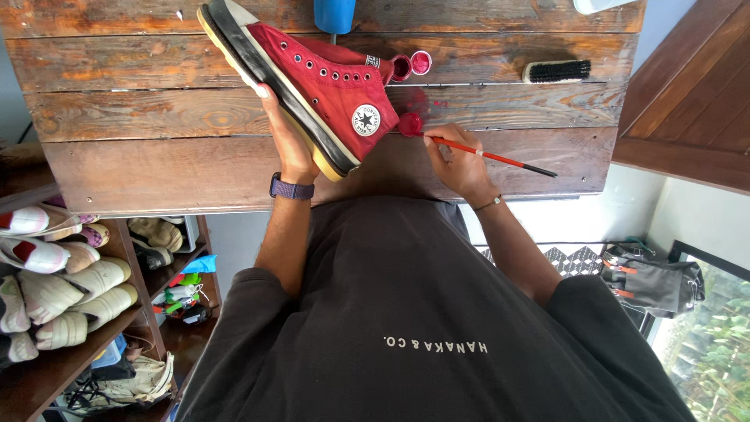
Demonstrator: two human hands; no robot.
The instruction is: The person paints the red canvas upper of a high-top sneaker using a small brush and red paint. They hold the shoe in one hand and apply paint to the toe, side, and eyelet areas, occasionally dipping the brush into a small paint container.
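Observation:
A red high-top canvas sneaker (pixel 328 86) with a white-and-black sole is tilted up on a wooden plank table (pixel 156 117). My left hand (pixel 289 141), with a dark watch on the wrist, grips it under the sole. My right hand (pixel 459 160) holds a thin red-handled paintbrush (pixel 500 159) like a pen. The brush tip rests in a small round cap of red paint (pixel 410 123) beside the shoe's ankle. A small open jar of red paint (pixel 401 68) and its lid (pixel 421 62) stand just behind the shoe's collar.
A black-bristled scrub brush (pixel 556 71) lies at the table's right. A blue container (pixel 334 14) stands at the far edge. A shelf of shoes (pixel 55 281) is at the lower left, and a dark bag (pixel 652 277) is on the floor at right.

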